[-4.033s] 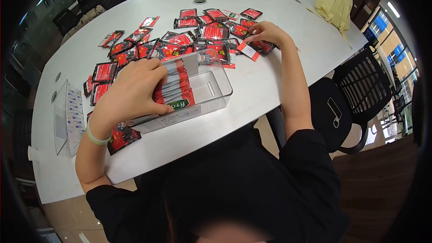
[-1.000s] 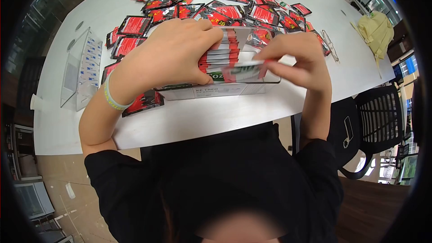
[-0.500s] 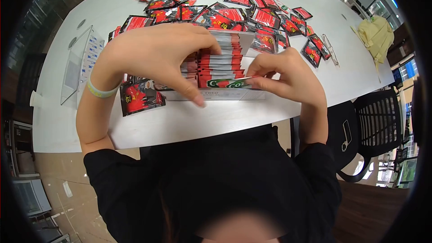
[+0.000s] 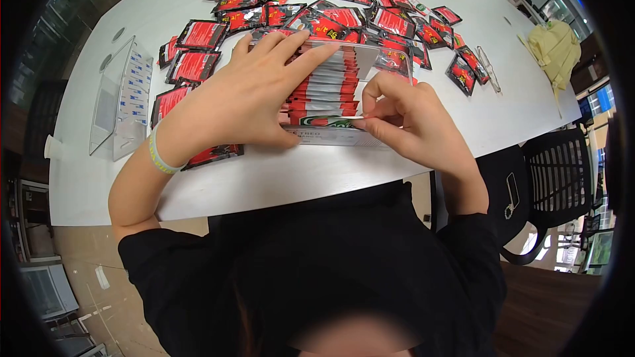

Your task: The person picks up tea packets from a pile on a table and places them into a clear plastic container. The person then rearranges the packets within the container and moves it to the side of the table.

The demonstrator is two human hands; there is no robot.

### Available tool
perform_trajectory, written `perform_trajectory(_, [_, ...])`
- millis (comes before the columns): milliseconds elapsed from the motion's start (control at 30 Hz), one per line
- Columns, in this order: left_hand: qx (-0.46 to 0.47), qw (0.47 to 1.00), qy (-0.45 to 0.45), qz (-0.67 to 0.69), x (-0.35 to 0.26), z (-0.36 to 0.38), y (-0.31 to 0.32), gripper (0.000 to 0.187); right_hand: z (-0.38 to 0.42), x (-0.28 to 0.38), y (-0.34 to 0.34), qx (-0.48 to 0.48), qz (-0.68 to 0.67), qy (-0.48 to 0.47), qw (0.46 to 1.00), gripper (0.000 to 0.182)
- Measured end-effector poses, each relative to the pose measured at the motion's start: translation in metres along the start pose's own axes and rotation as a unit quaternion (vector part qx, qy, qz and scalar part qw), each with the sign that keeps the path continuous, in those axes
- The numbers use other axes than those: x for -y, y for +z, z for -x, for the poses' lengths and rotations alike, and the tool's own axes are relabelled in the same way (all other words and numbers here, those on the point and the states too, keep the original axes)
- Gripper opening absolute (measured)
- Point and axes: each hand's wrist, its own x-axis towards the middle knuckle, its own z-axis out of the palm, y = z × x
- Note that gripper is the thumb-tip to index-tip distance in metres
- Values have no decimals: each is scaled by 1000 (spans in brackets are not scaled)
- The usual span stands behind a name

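A clear box (image 4: 344,137) near the table's front edge holds a row of red and silver sachets (image 4: 331,89) standing on edge. My left hand (image 4: 254,89) spreads over the box's left part, fingers apart, its thumb by the front wall and its fingertips at the back rim. At the box's front right, my right hand (image 4: 413,119) pinches the end of a green and red sachet (image 4: 325,121) between thumb and finger. That sachet lies against the front of the row. My left palm hides the box's left side.
Many loose black and red sachets (image 4: 393,22) lie behind and left of the box. A clear acrylic stand (image 4: 109,106) is at the left of the white table (image 4: 291,182). Farther right are a clear strip (image 4: 488,68) and a yellow cloth bag (image 4: 552,53).
My left hand has opened wider, its fingers moving back onto the box's rear rim. My right hand has shifted slightly left at the sachet's end, still pinching it.
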Motion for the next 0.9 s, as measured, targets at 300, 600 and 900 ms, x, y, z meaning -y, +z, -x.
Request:
perform_trajectory(300, [-20,997,-49,-60,-10,0,10,111,-6,-11,8,-62,-11,-45,997,20])
perform_trajectory(600, [-60,994,-32,-88,-3,-2,19,99,-18,-25,-14,11,-52,-19,998,12])
perform_trajectory(900, [-55,994,-42,-81,-6,-2,20,103,-21,-31,-4,-11,-48,-84,995,8])
